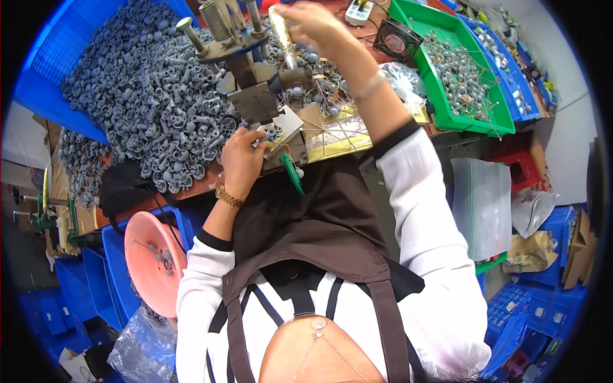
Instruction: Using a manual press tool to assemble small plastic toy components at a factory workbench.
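Note:
A hand press (250,83) with a thick screw and metal posts stands at the table's front edge. My right hand (316,29) is closed at the upper end of its lever (281,38), which is wrapped in pale, shiny material. Low at the press, my left hand (242,159) has its fingers pinched together beside a small grey part (275,133) under the press head. What lies between those fingertips is too small to make out. A green curved piece (292,173) hangs below, at the table edge.
Grey plastic parts (153,96) are heaped left of the press, by a blue crate (38,83). Rightward are a small fan (397,38) and a green tray (504,113) of wired parts. A pink basin (143,281) stands at lower left, stacked clear sheets (479,210) at right.

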Demonstrator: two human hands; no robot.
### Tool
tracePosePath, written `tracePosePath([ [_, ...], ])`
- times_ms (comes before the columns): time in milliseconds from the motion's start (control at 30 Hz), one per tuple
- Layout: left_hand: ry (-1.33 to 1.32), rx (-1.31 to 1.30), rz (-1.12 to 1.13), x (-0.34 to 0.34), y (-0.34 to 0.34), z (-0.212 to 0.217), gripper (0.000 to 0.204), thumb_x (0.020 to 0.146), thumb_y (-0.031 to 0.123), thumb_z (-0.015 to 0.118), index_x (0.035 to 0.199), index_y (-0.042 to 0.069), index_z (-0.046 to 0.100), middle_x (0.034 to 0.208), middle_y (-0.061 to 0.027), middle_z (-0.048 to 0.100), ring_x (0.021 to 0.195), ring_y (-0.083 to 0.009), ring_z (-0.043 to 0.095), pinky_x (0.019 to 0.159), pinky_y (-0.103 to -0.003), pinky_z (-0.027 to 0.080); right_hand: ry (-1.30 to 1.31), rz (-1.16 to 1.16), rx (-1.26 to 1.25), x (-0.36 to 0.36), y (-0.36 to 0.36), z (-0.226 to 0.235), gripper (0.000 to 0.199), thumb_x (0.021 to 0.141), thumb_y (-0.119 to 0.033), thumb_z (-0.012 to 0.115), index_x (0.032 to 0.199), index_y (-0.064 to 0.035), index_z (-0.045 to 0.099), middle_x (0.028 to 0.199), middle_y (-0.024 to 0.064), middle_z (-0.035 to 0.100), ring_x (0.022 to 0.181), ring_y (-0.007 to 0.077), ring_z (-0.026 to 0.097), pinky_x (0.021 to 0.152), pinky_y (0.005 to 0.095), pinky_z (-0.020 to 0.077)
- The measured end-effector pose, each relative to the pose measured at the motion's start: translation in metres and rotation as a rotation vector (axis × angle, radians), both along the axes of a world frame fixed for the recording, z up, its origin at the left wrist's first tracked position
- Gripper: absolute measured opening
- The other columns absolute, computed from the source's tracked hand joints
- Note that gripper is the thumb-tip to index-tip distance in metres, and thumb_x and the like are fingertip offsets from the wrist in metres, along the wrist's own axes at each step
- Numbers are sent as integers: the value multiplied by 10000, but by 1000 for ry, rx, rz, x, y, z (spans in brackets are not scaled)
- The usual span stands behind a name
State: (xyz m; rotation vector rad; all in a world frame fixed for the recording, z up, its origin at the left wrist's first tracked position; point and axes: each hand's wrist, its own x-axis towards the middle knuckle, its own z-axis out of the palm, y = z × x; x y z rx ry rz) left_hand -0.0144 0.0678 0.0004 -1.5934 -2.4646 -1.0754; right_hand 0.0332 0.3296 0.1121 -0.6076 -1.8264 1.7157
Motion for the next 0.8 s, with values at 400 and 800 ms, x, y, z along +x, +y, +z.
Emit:
tracePosePath([
  [400,20,-39,44,7,-12,2,153,758,172,703,874,73,691,786,-113,594,730,-311,607,631,-407,477,539,24,1064,145,-159,-35,186,694,-110,791,791,-56,641,783,72,640,867,253,649,866,431,497],
  [800,-758,25,237,-13,-179,99,223,900,150,549,720,39,621,625,57,498,519,-15,366,463,-198,253,-405,-293,672,74,-20,-111,349,827,-366,671,768,-25,712,567,89,618,544,172,602,525,335,443],
])
